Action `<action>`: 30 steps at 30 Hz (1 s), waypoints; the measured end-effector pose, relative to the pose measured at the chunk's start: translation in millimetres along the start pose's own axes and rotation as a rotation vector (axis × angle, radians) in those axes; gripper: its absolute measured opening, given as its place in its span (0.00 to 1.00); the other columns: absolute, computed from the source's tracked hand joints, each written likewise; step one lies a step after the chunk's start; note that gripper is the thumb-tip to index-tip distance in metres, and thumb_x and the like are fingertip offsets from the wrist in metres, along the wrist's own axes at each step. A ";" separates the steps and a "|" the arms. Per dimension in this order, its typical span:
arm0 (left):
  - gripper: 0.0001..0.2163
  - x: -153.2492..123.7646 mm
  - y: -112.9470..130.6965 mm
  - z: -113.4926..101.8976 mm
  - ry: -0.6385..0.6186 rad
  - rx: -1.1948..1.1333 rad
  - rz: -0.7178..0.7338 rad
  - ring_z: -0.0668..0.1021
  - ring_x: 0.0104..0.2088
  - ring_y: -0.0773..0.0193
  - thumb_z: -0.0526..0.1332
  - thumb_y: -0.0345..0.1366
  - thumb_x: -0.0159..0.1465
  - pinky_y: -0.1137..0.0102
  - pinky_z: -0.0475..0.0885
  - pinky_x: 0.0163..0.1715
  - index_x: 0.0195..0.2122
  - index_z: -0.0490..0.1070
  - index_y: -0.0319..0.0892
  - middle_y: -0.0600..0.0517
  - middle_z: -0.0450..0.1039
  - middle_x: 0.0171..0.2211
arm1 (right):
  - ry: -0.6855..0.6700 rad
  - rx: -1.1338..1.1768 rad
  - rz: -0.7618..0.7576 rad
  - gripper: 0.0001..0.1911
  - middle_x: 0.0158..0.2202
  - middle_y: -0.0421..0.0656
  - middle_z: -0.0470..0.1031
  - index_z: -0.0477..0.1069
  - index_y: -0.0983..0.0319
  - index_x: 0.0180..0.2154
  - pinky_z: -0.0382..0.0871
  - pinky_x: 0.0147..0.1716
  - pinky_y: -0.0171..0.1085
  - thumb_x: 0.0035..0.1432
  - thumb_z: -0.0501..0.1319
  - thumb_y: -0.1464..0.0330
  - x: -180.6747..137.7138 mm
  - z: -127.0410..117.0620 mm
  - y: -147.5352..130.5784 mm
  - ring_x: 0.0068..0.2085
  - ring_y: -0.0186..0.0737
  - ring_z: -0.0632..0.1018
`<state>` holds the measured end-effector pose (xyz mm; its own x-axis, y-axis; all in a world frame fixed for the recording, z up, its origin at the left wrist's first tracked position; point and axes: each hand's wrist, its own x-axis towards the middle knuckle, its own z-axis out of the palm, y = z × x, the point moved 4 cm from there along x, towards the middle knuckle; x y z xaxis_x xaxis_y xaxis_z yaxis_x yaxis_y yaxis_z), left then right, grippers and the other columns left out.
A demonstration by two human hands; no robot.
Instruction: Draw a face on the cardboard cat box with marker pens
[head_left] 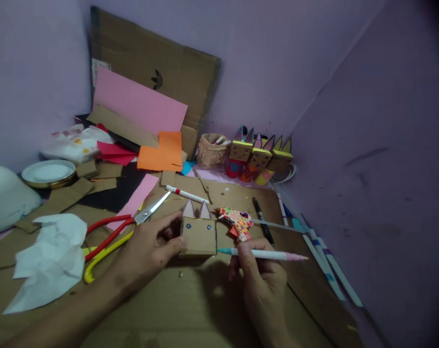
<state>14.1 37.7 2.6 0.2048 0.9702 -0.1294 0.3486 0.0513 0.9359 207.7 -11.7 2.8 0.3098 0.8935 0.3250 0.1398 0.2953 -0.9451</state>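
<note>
My left hand (159, 244) grips the left side of a small cardboard animal head (198, 237) with two pointed ears and two dark eyes. In my right hand (261, 275) is a two-ended marker (263, 254), pinched between thumb and fingers. Its teal tip points left and lies at the head's lower right edge; its pink tip points right. Just behind the marker sits a glue gun (237, 221) with a colourful flowered cover. Red-handled scissors (134, 221) lie left of my left hand, blades partly open, near a yellow handle (103, 256).
Several finished animal figures (261, 157) stand at the back right beside a woven basket (212, 152) of pens. Crumpled white tissue (52, 261), a white dish (48, 171) and paper scraps lie left. Markers (324, 266) line the right edge, against the wall. A black pen (262, 220) lies nearby.
</note>
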 end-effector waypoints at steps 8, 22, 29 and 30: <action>0.14 7.3 24.9 -27.5 0.346 0.214 0.098 0.74 0.27 0.58 0.63 0.45 0.53 0.67 0.66 0.28 0.36 0.76 0.43 0.51 0.75 0.26 | 0.017 0.053 0.035 0.15 0.14 0.34 0.65 0.66 0.61 0.26 0.60 0.14 0.26 0.60 0.59 0.59 -1.5 -2.2 3.9 0.15 0.28 0.66; 0.09 185.2 49.5 65.3 -0.305 0.593 0.240 0.76 0.31 0.66 0.63 0.34 0.61 0.67 0.73 0.33 0.41 0.71 0.37 0.52 0.73 0.33 | 0.281 0.213 0.196 0.18 0.14 0.35 0.64 0.66 0.60 0.25 0.56 0.16 0.29 0.56 0.62 0.53 -3.2 -7.7 11.6 0.16 0.30 0.64; 0.10 193.9 43.7 82.0 -0.306 0.657 0.227 0.76 0.35 0.63 0.61 0.39 0.64 0.65 0.74 0.35 0.39 0.71 0.37 0.51 0.73 0.37 | 0.268 0.223 0.151 0.15 0.14 0.35 0.65 0.67 0.60 0.26 0.57 0.15 0.30 0.59 0.60 0.57 -1.8 -9.3 12.7 0.15 0.31 0.65; 0.09 193.1 47.5 81.2 -0.292 0.651 0.230 0.76 0.34 0.64 0.61 0.39 0.64 0.65 0.74 0.34 0.37 0.71 0.37 0.52 0.73 0.35 | 0.266 0.212 0.146 0.15 0.13 0.35 0.65 0.67 0.60 0.26 0.58 0.15 0.30 0.59 0.60 0.57 -0.7 -10.1 12.7 0.15 0.32 0.66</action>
<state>144.5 208.3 -4.6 0.5402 0.8329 -0.1207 0.7201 -0.3832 0.5785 218.7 -12.0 -9.1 0.5493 0.8206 0.1576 -0.1131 0.2599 -0.9590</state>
